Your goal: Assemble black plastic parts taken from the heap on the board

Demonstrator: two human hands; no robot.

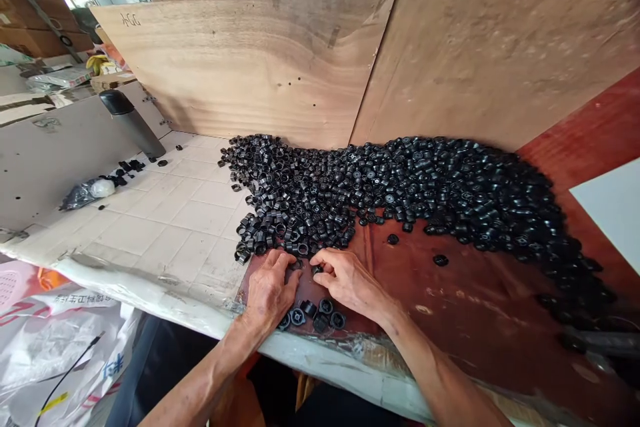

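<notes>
Black plastic rings: approx. 6 sit apart by L hand, R hand; main pile remains on tabletop; we note fingers narrow, grip unclear.

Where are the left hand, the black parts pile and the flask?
Left hand (273, 290), head view, back of the hand.
Black parts pile (390, 193), head view, its middle.
Flask (133, 130), head view, its body.
</notes>
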